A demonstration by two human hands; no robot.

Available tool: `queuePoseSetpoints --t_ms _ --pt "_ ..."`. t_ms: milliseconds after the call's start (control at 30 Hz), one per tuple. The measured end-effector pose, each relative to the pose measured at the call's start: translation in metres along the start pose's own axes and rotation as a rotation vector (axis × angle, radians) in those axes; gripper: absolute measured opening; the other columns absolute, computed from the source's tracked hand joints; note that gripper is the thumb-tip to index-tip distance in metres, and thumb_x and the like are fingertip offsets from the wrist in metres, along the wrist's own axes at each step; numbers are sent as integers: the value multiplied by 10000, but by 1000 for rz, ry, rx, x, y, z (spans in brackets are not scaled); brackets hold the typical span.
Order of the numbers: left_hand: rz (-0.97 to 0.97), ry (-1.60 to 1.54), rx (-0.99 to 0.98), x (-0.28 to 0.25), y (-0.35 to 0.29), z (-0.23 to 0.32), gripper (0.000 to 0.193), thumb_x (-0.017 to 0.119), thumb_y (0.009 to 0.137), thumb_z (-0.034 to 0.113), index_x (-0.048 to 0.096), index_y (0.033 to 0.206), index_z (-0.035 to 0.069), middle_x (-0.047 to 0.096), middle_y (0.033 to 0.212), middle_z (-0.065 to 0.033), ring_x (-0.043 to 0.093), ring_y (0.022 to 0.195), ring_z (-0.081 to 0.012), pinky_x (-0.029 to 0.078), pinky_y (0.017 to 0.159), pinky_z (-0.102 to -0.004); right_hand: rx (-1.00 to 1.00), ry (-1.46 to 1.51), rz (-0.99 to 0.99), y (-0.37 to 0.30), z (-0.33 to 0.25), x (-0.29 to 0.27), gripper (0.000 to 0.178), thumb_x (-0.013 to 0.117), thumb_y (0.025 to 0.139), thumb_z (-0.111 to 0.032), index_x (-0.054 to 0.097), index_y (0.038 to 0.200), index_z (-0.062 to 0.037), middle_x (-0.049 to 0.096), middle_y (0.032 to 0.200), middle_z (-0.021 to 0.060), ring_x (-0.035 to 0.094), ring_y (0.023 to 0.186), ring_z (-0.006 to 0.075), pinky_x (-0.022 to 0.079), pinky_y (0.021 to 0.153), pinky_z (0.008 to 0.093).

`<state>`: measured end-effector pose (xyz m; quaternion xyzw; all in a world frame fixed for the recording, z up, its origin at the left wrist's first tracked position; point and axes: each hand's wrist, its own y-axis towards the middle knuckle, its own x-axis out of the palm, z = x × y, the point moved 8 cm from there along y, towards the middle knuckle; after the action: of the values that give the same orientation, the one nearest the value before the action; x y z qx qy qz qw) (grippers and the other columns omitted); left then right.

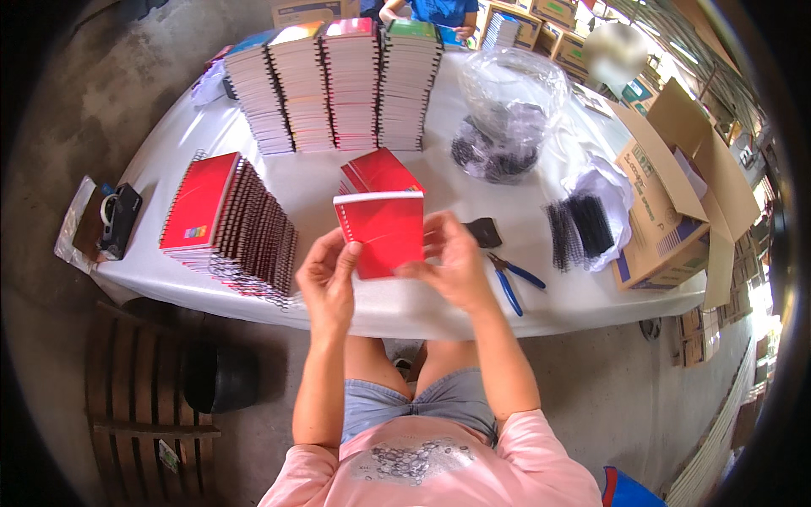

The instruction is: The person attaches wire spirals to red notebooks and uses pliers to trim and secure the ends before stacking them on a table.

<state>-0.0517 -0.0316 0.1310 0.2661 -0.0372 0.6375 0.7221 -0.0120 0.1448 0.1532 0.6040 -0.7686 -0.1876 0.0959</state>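
A small red notebook (382,232) with a row of punched holes down its left side is held up over the table's front edge. My left hand (331,269) grips its lower left side, thumb on the cover. At its right edge my right hand (449,258) is closed on it too, slightly blurred. Just behind lie more red notebooks (380,171), partly hidden. To the left stands a pile of spiral-bound red notebooks (203,203). Blue-handled pliers (514,279) and a small black piece (484,232) rest right of my right hand.
Tall stacks of wire-bound notebooks (351,89) stand at the back. Black coils fill a clear plastic bag (511,110). More black spiral coils (581,226) lie beside an open cardboard box (667,203). A tape dispenser (120,221) sits far left. Another person (443,13) is across the table.
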Motion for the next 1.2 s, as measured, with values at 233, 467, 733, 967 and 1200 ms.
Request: queuePoseSetpoints --t_ms 233,467,733,967,1200 --pt "-518 1325 473 44 -16 19 179 600 772 37 642 927 116 612 912 1 529 1023 -221 305 906 -552 71 -1433 615 -21 48 -259 377 709 758 -282 592 1033 -53 610 959 157 587 904 327 475 806 422" --pt "-475 1221 332 28 -26 -15 352 695 705 286 575 973 91 508 992 -89 448 1028 -310 309 878 -542 513 -1485 267 7 70 -260 299 526 867 -166 589 1150 -92 621 1010 220 593 947 397 470 807 489" --pt "-57 1229 566 31 -36 -30 455 763 488 392 551 764 100 477 1016 -87 414 1021 -317 280 882 -541 64 -1525 173 25 26 -231 380 444 886 -43 524 1250 -120 613 835 136 590 848 343 465 768 430" --pt "-59 1280 499 19 -35 -38 550 752 481 446 555 879 123 472 923 -55 429 987 -291 279 839 -541 151 -490 -197 -26 9 -63 186 641 811 -70 679 993 -53 622 869 60 549 755 134 441 719 258" --pt "-66 1317 481 31 -31 -37 572 736 458 451 531 871 114 471 969 -61 436 994 -268 285 795 -581 103 -358 -79 -28 24 -31 195 679 761 -38 672 956 -27 631 902 83 586 814 160 452 758 264"
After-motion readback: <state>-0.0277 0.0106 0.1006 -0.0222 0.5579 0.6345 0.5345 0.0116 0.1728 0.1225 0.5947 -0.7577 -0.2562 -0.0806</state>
